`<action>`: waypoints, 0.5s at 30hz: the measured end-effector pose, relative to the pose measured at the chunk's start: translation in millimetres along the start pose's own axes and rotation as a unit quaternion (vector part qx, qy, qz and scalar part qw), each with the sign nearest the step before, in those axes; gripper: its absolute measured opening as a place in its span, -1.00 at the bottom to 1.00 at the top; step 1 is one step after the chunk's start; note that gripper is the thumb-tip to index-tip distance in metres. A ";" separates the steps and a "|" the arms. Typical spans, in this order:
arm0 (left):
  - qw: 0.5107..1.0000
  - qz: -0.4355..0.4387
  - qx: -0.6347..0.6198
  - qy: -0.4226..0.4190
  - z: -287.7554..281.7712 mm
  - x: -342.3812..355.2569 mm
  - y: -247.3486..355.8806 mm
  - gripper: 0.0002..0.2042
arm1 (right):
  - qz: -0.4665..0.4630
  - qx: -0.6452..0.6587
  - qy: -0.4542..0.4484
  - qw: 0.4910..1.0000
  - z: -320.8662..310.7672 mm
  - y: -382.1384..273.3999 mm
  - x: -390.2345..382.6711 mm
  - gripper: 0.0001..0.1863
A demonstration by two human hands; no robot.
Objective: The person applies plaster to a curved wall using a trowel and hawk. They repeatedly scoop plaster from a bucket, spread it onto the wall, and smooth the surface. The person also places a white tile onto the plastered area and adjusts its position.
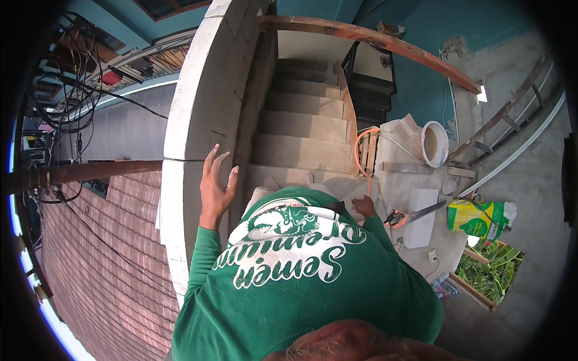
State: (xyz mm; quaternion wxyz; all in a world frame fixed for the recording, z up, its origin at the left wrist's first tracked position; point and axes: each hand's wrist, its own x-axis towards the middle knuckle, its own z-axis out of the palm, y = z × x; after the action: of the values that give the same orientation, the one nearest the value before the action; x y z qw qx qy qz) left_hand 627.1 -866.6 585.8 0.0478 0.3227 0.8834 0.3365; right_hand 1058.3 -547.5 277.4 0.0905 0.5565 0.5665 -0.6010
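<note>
My left hand [217,188] is raised beside the white block wall [195,102], its fingers apart and nothing in them. Lower and to the right, my right hand [363,207] hangs near my waist, fingers loosely bent and apart, with no object visible in it. Just right of that hand is a hand saw [427,210] with an orange and black handle. Its blade lies across a pale rectangular block [420,231]. An orange cable [359,157] curves down close to my right hand.
Concrete stairs [304,124] descend ahead, beneath a rusty beam [373,37]. On the right are a white bucket [433,144], a yellow-green sack [480,219], a ladder [512,120] and a floor opening showing leaves [497,271]. Beyond the wall lie a tiled roof [114,253] and tangled cables [72,78].
</note>
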 end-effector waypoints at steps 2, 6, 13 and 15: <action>1.000 -0.001 -0.009 -0.015 9.5 2.3 11.1 -0.59 | 0.032 0.040 -0.017 0.999 -24.0 17.9 13.1 -0.61; 0.999 0.000 -0.011 -0.038 26.6 11.0 29.8 -0.59 | 0.032 0.051 0.010 0.998 -41.4 33.8 28.7 -0.65; 0.994 0.038 -0.060 -0.080 67.0 5.3 43.8 -0.63 | -0.049 -0.219 0.132 0.966 -69.2 85.8 66.4 -0.69; 0.993 0.038 -0.066 -0.089 81.5 -4.0 41.9 -0.61 | -0.084 -0.266 0.217 0.935 -55.0 66.1 64.6 -0.63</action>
State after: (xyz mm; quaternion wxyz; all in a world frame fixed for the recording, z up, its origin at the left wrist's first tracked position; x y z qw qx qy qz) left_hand 677.3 -799.4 548.8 0.1347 0.3808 0.8384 0.3658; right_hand 1114.8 -493.4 203.6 0.0591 0.5792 0.7565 -0.2978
